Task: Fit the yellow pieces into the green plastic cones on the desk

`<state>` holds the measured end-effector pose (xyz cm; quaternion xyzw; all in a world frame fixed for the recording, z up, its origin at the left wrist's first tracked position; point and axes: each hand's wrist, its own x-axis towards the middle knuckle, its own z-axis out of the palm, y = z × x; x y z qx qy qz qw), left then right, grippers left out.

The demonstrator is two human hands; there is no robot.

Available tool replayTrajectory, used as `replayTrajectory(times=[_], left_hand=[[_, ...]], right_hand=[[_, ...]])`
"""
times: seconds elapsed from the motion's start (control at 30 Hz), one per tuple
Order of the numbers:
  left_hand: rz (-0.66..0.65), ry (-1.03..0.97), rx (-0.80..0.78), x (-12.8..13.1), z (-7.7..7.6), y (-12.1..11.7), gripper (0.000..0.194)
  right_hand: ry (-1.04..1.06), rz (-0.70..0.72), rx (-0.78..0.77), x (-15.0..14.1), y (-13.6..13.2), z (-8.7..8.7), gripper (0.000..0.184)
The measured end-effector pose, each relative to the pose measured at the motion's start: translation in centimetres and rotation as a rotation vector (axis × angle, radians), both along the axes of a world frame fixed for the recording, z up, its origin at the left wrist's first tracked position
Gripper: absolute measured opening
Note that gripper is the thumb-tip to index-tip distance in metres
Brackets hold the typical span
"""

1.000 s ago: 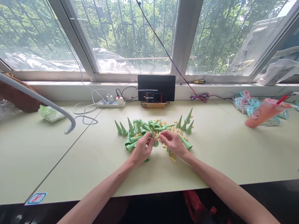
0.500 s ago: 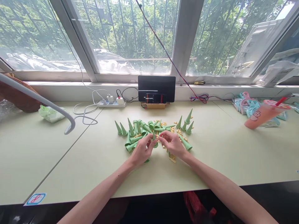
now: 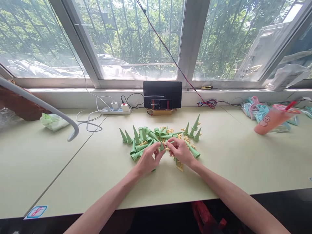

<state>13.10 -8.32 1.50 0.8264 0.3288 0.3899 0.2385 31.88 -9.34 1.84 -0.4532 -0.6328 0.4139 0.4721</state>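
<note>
My left hand [image 3: 149, 158] pinches a green plastic cone spike [image 3: 162, 147] between thumb and fingers, its tip pointing up. Close beside it, my right hand [image 3: 180, 151] has its fingertips closed on a small yellow plastic piece [image 3: 167, 149] at the cone's side; whether the piece sits in the cone I cannot tell. Behind and left of my hands lies a pile of green cone spikes [image 3: 141, 148], some standing, others on their sides. Loose yellow pieces [image 3: 179, 166] are scattered near my right hand. Several upright cones [image 3: 196, 123] with yellow pieces stand at the right.
A black tablet [image 3: 162, 89] and a phone [image 3: 161, 104] lean at the back. A power strip [image 3: 115, 111] with cables lies left of them. On the right stands a tilted orange drink cup [image 3: 273, 120] by bagged pastel items [image 3: 253, 109]. A white curved bar [image 3: 48, 107] juts in at left.
The cone in my left hand has tilted slightly and shifted a little to the right. The yellow piece at my right fingertips now shows against its side.
</note>
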Motion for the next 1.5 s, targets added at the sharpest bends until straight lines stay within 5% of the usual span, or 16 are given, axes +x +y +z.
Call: replayTrajectory(times=[0.8,1.27,1.5], left_hand=[[0.024,-0.113,-0.191,0.22,0.46,0.02,0.021],[0.027,-0.072,-0.154,-0.04,-0.11,0.12,0.021],[0.014,-0.09,-0.141,0.01,-0.12,0.18,0.022]], right_hand=[[-0.144,0.064,0.137,0.16,-0.15,0.2,0.019],[-0.189,0.094,0.136,0.25,0.23,-0.31,0.019],[-0.299,0.069,0.19,0.19,0.33,-0.5,0.036]])
